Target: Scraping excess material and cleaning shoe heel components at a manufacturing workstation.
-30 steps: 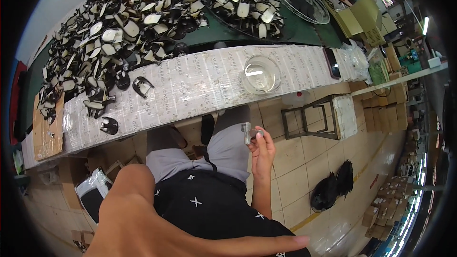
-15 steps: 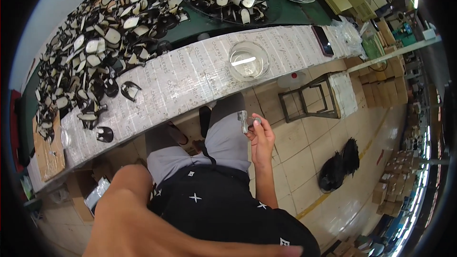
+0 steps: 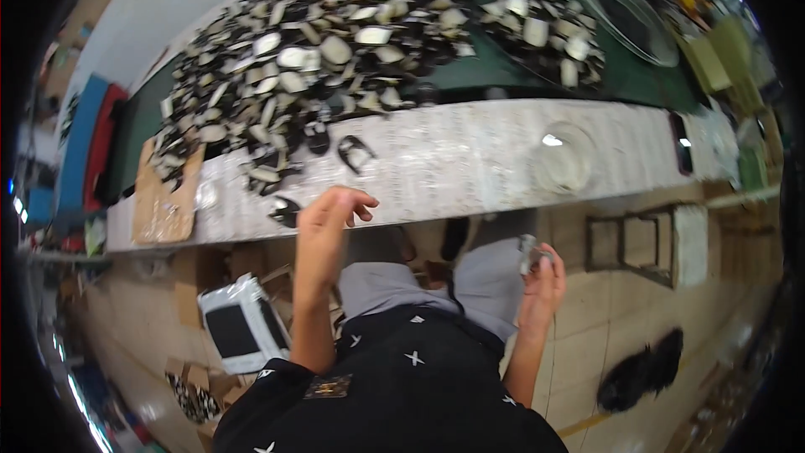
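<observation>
My left hand (image 3: 329, 220) hovers over the front edge of the white-covered table (image 3: 470, 147), its fingers loosely bent and apart, with nothing seen in them. Just left of it a small black piece with a pale inside (image 3: 285, 211) lies at the edge; it looks like a shoe part. Another dark horseshoe-shaped piece (image 3: 356, 155) lies flat farther back. Over my right thigh, my right hand (image 3: 541, 289) pinches a small grey metal-looking tool (image 3: 527, 254), whose exact kind is too small to tell.
A large heap of black and cream pieces (image 3: 289, 80) covers the left and back. A smaller pile (image 3: 541, 33) lies at the back right. A clear round bowl (image 3: 564, 159), a phone (image 3: 680, 143) and a cardboard sheet (image 3: 163, 210) rest on the table. A stool (image 3: 689, 245) stands to the right.
My left hand has swung from low in front of me up to the table's front edge. My right hand still holds the grey tool. The whole view has turned left.
</observation>
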A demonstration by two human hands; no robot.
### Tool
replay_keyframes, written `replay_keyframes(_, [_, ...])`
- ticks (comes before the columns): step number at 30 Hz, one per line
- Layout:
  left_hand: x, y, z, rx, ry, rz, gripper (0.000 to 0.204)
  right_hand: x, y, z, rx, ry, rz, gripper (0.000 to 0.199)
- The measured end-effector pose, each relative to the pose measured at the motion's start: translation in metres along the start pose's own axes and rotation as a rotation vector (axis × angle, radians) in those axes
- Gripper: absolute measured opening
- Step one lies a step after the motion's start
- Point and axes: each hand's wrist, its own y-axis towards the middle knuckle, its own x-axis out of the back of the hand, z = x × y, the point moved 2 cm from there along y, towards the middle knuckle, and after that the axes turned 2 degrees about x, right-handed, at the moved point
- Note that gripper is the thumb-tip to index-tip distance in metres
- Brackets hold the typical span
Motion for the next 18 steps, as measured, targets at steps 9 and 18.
replay_keyframes(9, [0.051, -0.001, 0.028, -0.048, 0.715, -0.328, 0.023, -0.013, 0.004, -0.007, -0.037, -0.034, 0.156, 0.026])
replay_keyframes(18, [0.024, 0.075, 0.055, -0.244, 0.899, -0.169, 0.024, -0.035, -0.004, 0.026, 0.221, -0.174, 0.376, 0.023])
